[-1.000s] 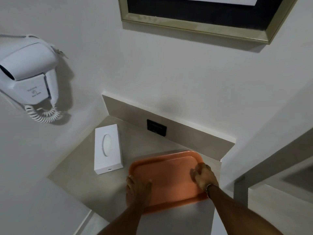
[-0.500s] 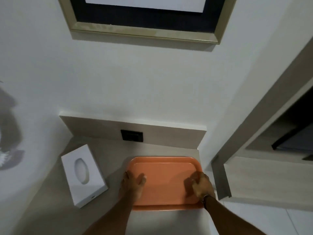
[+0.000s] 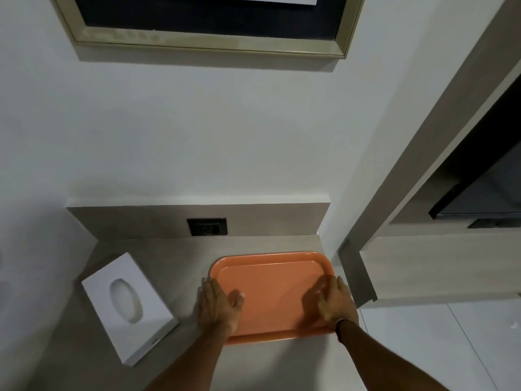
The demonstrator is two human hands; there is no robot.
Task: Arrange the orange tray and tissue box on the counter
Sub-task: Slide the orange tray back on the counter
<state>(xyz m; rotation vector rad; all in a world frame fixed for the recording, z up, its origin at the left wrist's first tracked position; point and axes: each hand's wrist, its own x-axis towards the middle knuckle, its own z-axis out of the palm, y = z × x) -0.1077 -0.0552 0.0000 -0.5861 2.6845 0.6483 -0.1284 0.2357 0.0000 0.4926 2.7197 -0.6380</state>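
A pale counter [image 3: 174,266] ran beneath a white wall, with a dark socket [image 3: 207,226] beyond the hands and a framed picture [image 3: 208,26] above. The left hand [image 3: 215,307] and right hand [image 3: 335,303] lay flat, fingers spread, on the orange tray [image 3: 270,289]. The tissue box [image 3: 128,307] sat left of the left hand, angled, apart from it.

Both forearms bare, no sleeves in frame. Left hand [image 3: 217,307]: no rings, nothing at the wrist. Right hand [image 3: 335,301]: thin dark band [image 3: 339,328] round the wrist, just behind the hand; can't tell if it's a watch or a strap. No gloves on either hand.
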